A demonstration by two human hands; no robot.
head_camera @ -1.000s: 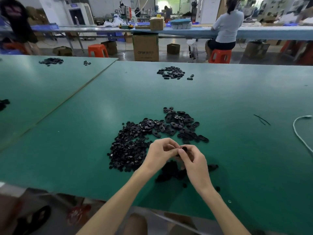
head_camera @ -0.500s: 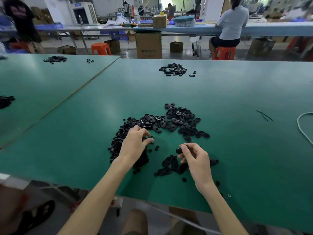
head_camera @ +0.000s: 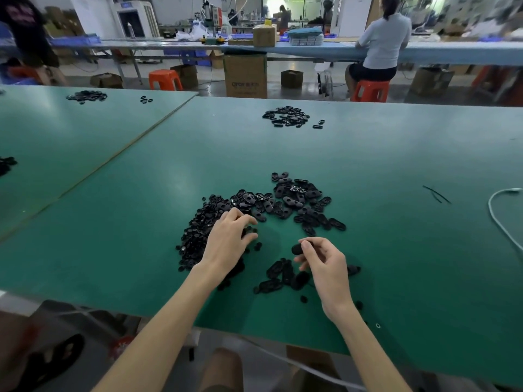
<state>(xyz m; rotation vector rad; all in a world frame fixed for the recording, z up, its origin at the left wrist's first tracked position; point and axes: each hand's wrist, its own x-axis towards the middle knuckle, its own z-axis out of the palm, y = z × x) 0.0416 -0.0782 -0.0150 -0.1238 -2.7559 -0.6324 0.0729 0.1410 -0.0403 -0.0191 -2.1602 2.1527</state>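
Just under the right fingertips lies a little cluster [head_camera: 283, 275] of black ovals, probably finished ones, dropped where the hand need not travel. The right hand [head_camera: 325, 267] pinches one oval piece [head_camera: 296, 249] between thumb and forefinger, held off the green table [head_camera: 396, 250] and turned toward the left hand [head_camera: 229, 239], seemingly awaiting its mate. The left fingers curl down into the heap of small parts [head_camera: 198, 230]; whether they have caught one, I cannot tell. Beyond both sets of fingertips spreads the heap of oval shells [head_camera: 297, 199], within easy reach; well past it sits another heap [head_camera: 285, 117].
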